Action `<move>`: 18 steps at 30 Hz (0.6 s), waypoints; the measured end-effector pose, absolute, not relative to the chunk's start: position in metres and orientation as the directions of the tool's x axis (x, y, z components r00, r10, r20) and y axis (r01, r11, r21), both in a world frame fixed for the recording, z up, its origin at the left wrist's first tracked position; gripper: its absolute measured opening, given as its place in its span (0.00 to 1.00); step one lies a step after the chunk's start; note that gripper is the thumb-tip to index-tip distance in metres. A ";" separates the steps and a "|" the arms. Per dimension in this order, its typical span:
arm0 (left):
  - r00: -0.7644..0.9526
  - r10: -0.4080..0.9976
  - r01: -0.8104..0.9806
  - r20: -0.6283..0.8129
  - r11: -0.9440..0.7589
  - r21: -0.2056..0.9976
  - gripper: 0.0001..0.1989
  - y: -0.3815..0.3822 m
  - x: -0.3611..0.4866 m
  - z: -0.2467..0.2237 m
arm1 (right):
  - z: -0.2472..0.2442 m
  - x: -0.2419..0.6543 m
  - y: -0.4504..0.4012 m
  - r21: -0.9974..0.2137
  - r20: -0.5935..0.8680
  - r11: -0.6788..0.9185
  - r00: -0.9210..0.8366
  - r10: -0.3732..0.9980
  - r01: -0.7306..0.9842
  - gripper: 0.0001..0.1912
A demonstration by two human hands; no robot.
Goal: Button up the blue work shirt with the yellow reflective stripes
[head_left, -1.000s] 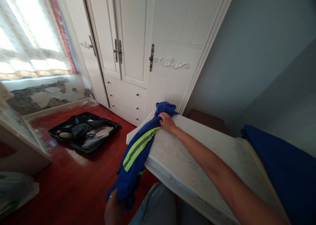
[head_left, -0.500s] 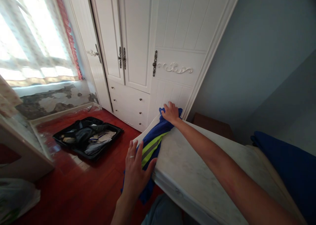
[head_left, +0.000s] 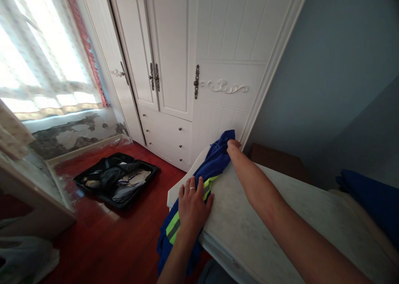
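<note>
A blue work garment (head_left: 215, 159) with a yellow-green and grey reflective band lies lengthwise along the left side of a pale, marbled top (head_left: 249, 209). Its near end hangs over the edge toward the floor. My left hand (head_left: 193, 207), a ring on one finger, rests on the garment beside the band with its fingers stretched out. At the far end, my right hand (head_left: 233, 145) is closed at the garment's right edge; its fingertips are hidden.
An open black suitcase (head_left: 116, 180) with clothes in it lies on the red floor (head_left: 124, 242). Behind the top stands a white wardrobe (head_left: 174, 47). A plastic bag (head_left: 28, 257) sits at lower left. Dark blue cloth (head_left: 370, 201) lies at the right, and a brown box-like piece (head_left: 277, 161) stands behind.
My left hand has come down onto the garment and moved forward. My right hand has shifted to the garment's right edge and closed. The garment's far end now bunches up beside it.
</note>
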State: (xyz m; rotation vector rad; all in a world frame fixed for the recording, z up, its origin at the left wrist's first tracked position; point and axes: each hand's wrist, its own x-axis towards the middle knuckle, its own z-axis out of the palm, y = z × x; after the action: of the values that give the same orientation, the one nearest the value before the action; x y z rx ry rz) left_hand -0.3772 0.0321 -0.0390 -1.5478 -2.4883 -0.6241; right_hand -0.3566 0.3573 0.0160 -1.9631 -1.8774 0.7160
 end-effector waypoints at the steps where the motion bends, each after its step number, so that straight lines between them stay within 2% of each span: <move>1: -0.459 0.821 0.884 0.340 0.384 0.268 0.32 0.033 -0.377 -0.039 | 0.013 -0.350 0.359 -0.544 -0.112 -0.099 0.045 0.993 0.833 0.29; 4: -0.461 0.814 0.884 0.353 0.384 0.268 0.32 0.034 -0.378 -0.040 | 0.009 -0.327 0.361 -0.500 0.002 -0.083 0.096 0.995 0.862 0.29; 6: -0.452 0.818 0.888 0.356 0.373 0.271 0.32 0.034 -0.379 -0.041 | 0.012 -0.312 0.358 -0.475 0.084 -0.010 0.057 0.995 0.880 0.28; 8: -0.440 0.824 0.893 0.357 0.358 0.273 0.32 0.034 -0.380 -0.042 | 0.018 -0.300 0.353 -0.437 0.158 0.121 -0.056 0.986 0.891 0.27; 11: -0.441 0.823 0.892 0.358 0.358 0.276 0.33 0.034 -0.380 -0.042 | 0.024 -0.291 0.334 -0.333 0.246 0.435 -0.368 0.896 0.836 0.27; 14: -0.449 0.825 0.888 0.344 0.368 0.276 0.33 0.034 -0.380 -0.039 | 0.019 -0.287 0.309 -0.216 0.190 0.718 -0.693 0.695 0.661 0.26; 16: -0.446 0.831 0.890 0.332 0.375 0.258 0.33 0.034 -0.379 -0.036 | 0.014 -0.282 0.292 -0.170 0.101 0.790 -0.787 0.608 0.589 0.28; 18: -0.442 0.837 0.895 0.322 0.384 0.229 0.34 0.033 -0.378 -0.034 | 0.012 -0.274 0.277 -0.137 0.047 0.793 -0.795 0.604 0.594 0.30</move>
State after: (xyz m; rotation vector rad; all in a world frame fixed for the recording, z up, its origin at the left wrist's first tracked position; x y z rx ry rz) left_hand -0.3783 0.0330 -0.0344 -1.5667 -2.4821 -0.5588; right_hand -0.2737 0.2773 0.0124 -0.9687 -2.8905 0.1756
